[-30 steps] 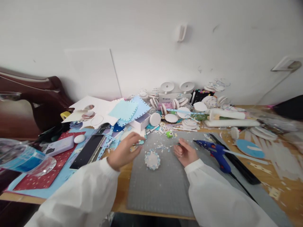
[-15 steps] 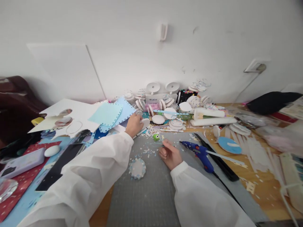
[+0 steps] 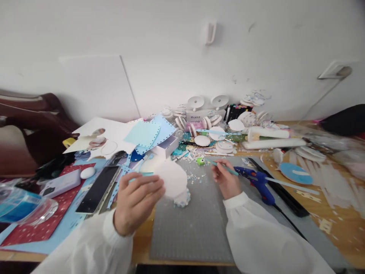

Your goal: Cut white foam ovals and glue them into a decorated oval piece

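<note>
My left hand [image 3: 139,199] is closed on the edge of a white round disc [image 3: 172,179], held tilted above the mat. Partly hidden under that disc lies a smaller round piece with a blue-flecked rim [image 3: 183,198]. My right hand [image 3: 226,179] pinches a thin teal stick-like piece [image 3: 228,168], whose exact kind I cannot make out. Just left of its tip, a small green one-eyed figure [image 3: 200,161] sits at the far edge of the grey cutting mat [image 3: 191,236]. A blue hot glue gun [image 3: 258,182] lies to the right of this hand.
Behind the mat is a pile of white discs [image 3: 202,140], scraps and markers [image 3: 238,112]. Blue paper sheets [image 3: 142,134] and a white box [image 3: 165,146] stand left of it. A dark phone [image 3: 98,192] and a clear cup [image 3: 28,205] are at far left.
My left hand has drawn back from the pile toward me, bringing the white disc over the mat. My right hand stays near the green figure. The view has shifted left.
</note>
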`<act>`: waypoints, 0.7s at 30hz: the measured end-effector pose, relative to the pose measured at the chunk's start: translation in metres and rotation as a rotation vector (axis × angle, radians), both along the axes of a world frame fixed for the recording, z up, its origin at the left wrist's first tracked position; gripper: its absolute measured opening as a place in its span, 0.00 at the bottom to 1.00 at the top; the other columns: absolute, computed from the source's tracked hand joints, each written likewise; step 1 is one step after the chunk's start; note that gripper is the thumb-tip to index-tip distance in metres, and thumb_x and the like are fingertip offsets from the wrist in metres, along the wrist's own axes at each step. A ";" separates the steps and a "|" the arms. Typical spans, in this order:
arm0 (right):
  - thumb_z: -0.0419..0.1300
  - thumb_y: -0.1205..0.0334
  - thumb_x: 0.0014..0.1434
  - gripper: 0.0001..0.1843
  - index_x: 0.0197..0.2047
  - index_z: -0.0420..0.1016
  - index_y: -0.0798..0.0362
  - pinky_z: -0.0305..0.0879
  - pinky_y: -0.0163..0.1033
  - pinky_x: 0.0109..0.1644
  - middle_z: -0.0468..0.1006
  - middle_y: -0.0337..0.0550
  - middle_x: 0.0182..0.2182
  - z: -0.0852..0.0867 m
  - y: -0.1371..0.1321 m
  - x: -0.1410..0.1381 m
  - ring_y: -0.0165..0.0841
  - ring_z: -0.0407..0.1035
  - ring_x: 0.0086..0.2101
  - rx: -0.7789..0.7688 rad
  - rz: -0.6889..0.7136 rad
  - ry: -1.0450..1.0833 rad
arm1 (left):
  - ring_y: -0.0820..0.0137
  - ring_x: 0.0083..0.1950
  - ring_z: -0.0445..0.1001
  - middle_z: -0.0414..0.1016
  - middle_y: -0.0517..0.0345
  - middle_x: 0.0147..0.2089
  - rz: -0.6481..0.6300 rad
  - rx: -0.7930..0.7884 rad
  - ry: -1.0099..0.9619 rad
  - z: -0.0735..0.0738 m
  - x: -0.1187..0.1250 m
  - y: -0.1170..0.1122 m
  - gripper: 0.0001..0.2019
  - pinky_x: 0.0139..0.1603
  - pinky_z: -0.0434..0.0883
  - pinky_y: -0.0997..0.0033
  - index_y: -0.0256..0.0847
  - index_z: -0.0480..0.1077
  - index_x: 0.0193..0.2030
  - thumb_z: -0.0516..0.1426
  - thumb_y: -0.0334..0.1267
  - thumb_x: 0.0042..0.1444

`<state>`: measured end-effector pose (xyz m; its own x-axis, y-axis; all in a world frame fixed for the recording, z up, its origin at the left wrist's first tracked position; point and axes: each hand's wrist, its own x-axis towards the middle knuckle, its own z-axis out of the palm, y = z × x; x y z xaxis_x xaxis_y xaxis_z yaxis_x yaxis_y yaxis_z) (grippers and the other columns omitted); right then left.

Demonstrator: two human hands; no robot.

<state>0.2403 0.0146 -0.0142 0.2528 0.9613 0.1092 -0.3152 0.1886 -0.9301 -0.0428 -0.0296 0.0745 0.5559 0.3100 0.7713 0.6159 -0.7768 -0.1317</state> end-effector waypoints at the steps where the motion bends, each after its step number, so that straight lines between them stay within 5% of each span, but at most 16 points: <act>1: 0.63 0.52 0.51 0.14 0.38 0.68 0.48 0.56 0.33 0.22 0.73 0.36 0.27 -0.002 -0.002 0.001 0.27 0.62 0.21 0.020 -0.049 -0.086 | 0.66 0.40 0.78 0.82 0.62 0.37 0.030 -0.019 -0.031 -0.003 -0.004 -0.014 0.12 0.49 0.61 0.60 0.47 0.72 0.41 0.61 0.27 0.52; 5: 0.63 0.57 0.50 0.14 0.40 0.71 0.49 0.63 0.39 0.33 0.72 0.42 0.34 -0.013 -0.007 0.004 0.34 0.65 0.32 0.101 -0.213 -0.457 | 0.65 0.39 0.77 0.81 0.59 0.35 0.100 -0.190 -0.132 -0.025 -0.020 -0.062 0.13 0.45 0.63 0.61 0.44 0.71 0.39 0.60 0.24 0.49; 10: 0.60 0.62 0.47 0.17 0.43 0.71 0.51 0.64 0.47 0.39 0.68 0.45 0.35 -0.028 -0.005 0.002 0.38 0.63 0.33 0.174 -0.241 -0.853 | 0.65 0.41 0.77 0.81 0.59 0.37 0.086 -0.378 -0.121 -0.062 -0.032 -0.098 0.15 0.44 0.65 0.63 0.45 0.70 0.42 0.59 0.23 0.49; 16: 0.56 0.66 0.48 0.15 0.42 0.71 0.51 0.62 0.55 0.47 0.65 0.49 0.38 -0.035 -0.004 -0.002 0.45 0.63 0.41 0.265 -0.259 -1.147 | 0.70 0.41 0.76 0.80 0.58 0.37 -0.060 -0.431 -0.067 -0.083 -0.008 -0.096 0.10 0.46 0.67 0.69 0.41 0.69 0.39 0.52 0.24 0.54; 21: 0.55 0.69 0.51 0.15 0.44 0.70 0.53 0.59 0.55 0.52 0.64 0.53 0.45 -0.014 -0.002 0.000 0.47 0.62 0.47 0.359 -0.289 -1.274 | 0.66 0.47 0.76 0.79 0.56 0.46 -0.046 -0.418 0.071 -0.082 0.018 -0.080 0.12 0.50 0.69 0.67 0.41 0.70 0.48 0.54 0.37 0.58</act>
<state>0.2398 0.0121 -0.0282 -0.0244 0.7608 0.6485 0.8131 0.3925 -0.4299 -0.0251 -0.1097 -0.0080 0.6238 0.5617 0.5434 0.5801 -0.7987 0.1597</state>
